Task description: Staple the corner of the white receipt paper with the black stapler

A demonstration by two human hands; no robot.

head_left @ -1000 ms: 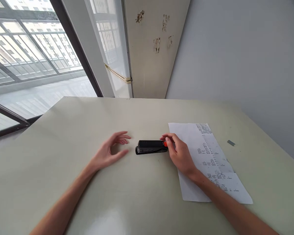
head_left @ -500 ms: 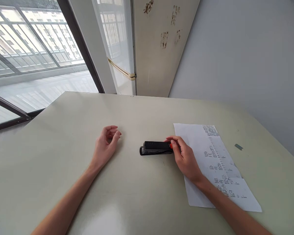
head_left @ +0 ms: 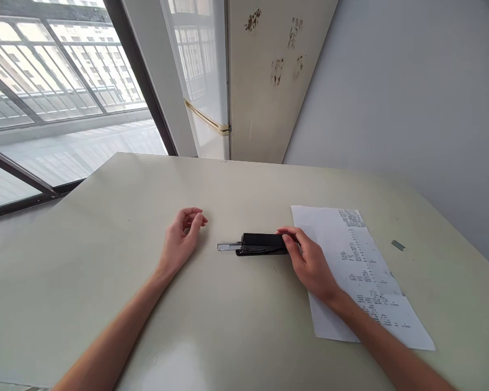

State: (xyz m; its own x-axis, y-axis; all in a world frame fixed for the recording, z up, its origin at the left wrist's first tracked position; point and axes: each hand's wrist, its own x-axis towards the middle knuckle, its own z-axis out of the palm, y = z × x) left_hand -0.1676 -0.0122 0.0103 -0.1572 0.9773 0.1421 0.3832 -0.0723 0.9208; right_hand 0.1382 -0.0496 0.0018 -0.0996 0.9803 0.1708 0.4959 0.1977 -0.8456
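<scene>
A black stapler (head_left: 263, 241) lies on its base on the table, its front end pointing left. Out of that front end sticks a metal staple drawer (head_left: 228, 247). My right hand (head_left: 307, 263) grips the stapler's rear end, thumb on the near side and fingers at the back. To the left, my left hand (head_left: 181, 233) rests on its side on the tabletop, fingers loosely curled and apart from the thumb, holding nothing. A printed sheet of paper (head_left: 330, 304) lies partly under my right hand and forearm.
The pale tabletop (head_left: 228, 326) spans the view. A small grey-green strip (head_left: 398, 245) lies right of the paper. Behind the table stand a fridge (head_left: 209, 70) with a gold handle and a grey wall (head_left: 391, 81); a window (head_left: 65, 81) is at left.
The metal staple drawer has slid out leftward from the stapler's front. The red button at its rear no longer shows beside my right thumb. My left hand stays resting.
</scene>
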